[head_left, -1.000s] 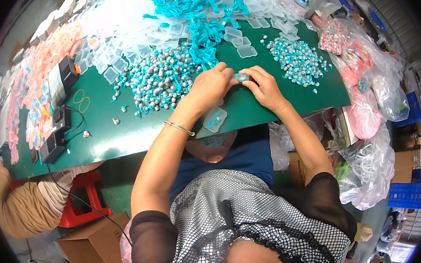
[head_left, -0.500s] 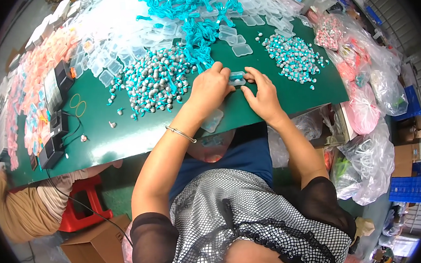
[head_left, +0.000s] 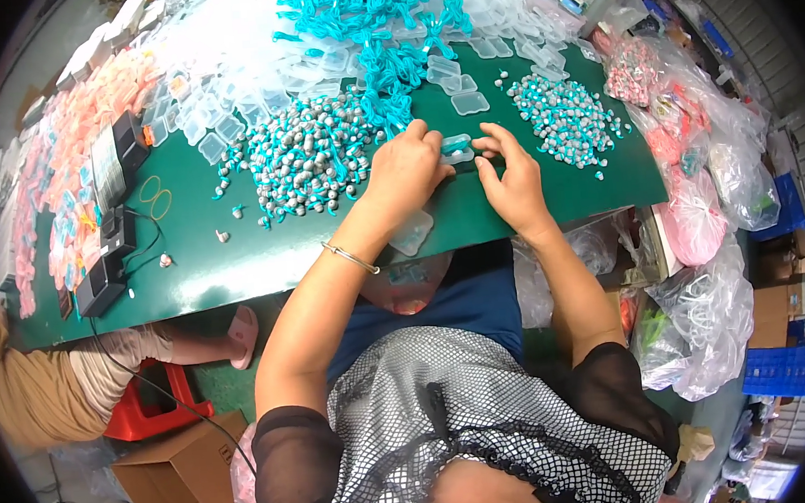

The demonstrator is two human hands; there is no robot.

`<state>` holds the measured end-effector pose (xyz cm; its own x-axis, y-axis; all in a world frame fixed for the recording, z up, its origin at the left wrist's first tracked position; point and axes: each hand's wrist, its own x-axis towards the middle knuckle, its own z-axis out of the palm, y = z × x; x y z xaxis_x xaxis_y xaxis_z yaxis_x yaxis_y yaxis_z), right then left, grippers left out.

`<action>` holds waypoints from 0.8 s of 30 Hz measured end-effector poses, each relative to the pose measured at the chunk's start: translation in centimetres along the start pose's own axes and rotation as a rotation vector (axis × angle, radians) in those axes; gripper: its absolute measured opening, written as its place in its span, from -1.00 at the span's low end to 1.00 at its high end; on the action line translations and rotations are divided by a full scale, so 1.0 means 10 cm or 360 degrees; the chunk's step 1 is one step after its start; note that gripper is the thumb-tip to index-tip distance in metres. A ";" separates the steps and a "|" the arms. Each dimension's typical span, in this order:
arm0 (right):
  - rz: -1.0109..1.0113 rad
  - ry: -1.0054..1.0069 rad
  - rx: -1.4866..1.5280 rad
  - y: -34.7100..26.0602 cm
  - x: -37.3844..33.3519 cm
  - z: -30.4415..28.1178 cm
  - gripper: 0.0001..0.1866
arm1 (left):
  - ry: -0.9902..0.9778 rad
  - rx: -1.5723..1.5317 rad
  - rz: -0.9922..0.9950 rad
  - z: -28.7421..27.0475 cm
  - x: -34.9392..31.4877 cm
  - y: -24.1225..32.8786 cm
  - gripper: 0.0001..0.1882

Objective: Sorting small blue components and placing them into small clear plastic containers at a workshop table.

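A small clear plastic case with something teal in it is over the green table. The left hand has its fingers curled tight on the case's left end. The right hand is just right of the case, thumb and fingers apart; I can't tell if they touch it. Teal cords lie beyond the case.
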<state>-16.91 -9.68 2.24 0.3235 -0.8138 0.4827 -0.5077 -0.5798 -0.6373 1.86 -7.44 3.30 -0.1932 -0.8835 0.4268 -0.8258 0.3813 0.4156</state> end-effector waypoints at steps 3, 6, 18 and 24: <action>0.0080 0.0015 0.0146 0.01 0.01 0.05 -0.45 | 0.0043 0.0003 0.0043 -0.01 0.01 0.03 -0.58; -0.0131 0.0084 -0.0086 -0.06 0.00 0.12 -0.45 | 0.0093 0.0073 0.0069 0.00 0.01 0.06 -0.57; -0.0479 -0.0301 0.0160 -0.16 0.19 -0.19 -0.72 | 0.0105 -0.0460 0.0276 -0.36 -0.12 -0.01 -0.72; -0.0499 -0.0291 0.0197 -0.23 0.15 -0.13 -0.74 | 0.0178 -0.0364 0.0235 -0.40 -0.27 0.01 -0.75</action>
<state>-16.34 -9.50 5.17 0.5905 -0.5832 0.5578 -0.2646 -0.7929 -0.5489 4.43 -3.94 5.44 -0.2322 -0.7834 0.5765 -0.6499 0.5659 0.5073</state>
